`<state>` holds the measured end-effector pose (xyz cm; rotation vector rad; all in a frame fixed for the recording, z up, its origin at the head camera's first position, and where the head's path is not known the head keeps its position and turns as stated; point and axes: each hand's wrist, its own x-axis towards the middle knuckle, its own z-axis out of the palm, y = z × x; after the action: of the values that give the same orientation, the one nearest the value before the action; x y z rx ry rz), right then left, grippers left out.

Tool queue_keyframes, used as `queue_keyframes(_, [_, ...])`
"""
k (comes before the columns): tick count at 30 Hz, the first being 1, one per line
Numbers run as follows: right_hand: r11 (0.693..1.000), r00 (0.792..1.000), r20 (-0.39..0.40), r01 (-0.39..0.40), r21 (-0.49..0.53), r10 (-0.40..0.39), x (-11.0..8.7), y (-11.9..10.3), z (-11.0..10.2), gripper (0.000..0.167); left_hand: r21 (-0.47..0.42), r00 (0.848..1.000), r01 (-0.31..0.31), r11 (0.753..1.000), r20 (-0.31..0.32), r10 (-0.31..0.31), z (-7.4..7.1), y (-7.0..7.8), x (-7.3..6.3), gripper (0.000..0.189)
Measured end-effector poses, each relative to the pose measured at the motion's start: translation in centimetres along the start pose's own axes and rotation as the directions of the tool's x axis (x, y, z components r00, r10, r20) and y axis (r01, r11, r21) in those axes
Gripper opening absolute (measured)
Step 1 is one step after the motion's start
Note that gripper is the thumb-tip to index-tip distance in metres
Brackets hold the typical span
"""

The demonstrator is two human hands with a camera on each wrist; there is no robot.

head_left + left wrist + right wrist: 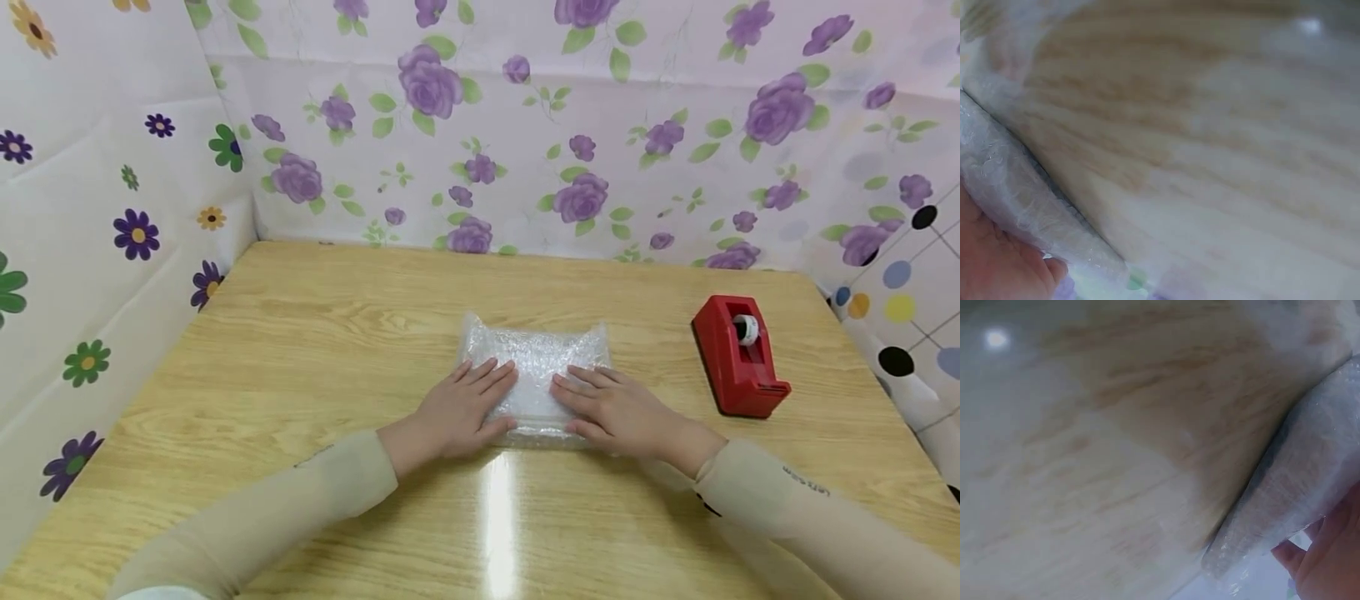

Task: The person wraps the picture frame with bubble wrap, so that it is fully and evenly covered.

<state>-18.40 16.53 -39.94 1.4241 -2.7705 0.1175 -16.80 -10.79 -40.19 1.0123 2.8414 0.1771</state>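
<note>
A flat bundle of clear bubble wrap (pixel 534 354) lies on the wooden table, its two far corners sticking up. What is wrapped inside looks pale and stays hidden under the plastic. My left hand (pixel 468 408) rests flat on the bundle's left side, fingers straight and pointing inward. On the right side my right hand (pixel 622 410) lies the same way, palm down with fingers stretched out. The left wrist view shows the bundle's edge (pixel 1029 194) beside the hand; the right wrist view shows its other edge (pixel 1297 469) against the tabletop.
To the right of the bundle stands a red tape dispenser (pixel 738 358) with a small white roll (pixel 746 329) in it. The wooden table (pixel 322 333) ends at a flower-patterned sheet (pixel 525 133) behind, with more patterned sheets at both sides.
</note>
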Motion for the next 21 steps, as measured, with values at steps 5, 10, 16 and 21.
queue_keyframes(5, [0.998, 0.998, 0.031, -0.053, -0.017, 0.053, 0.7, 0.7, 0.2, 0.055, -0.01, 1.0, 0.019, 1.0, 0.015, -0.019, 0.1, -0.6, 0.8, 0.068])
queue_keyframes(10, [0.996, 0.993, 0.081, -0.088, 0.018, 0.086, 1.3, 1.0, 0.1, 0.057, -0.036, 0.998, 0.023, 0.999, 0.052, -0.022, 0.2, -1.4, 1.5, 0.068])
queue_keyframes(16, [0.993, 0.993, 0.046, -0.108, 0.057, 0.105, 1.4, 1.0, 0.3, 0.057, -0.047, 0.998, 0.014, 0.999, 0.056, -0.011, -0.3, -1.7, 1.6, 0.068])
queue_keyframes(21, [0.984, 0.99, 0.001, -0.141, 0.106, 0.142, 1.1, 1.1, 0.4, 0.057, -0.08, 0.998, 0.001, 0.997, 0.066, 0.005, -0.5, -1.9, 1.8, 0.07])
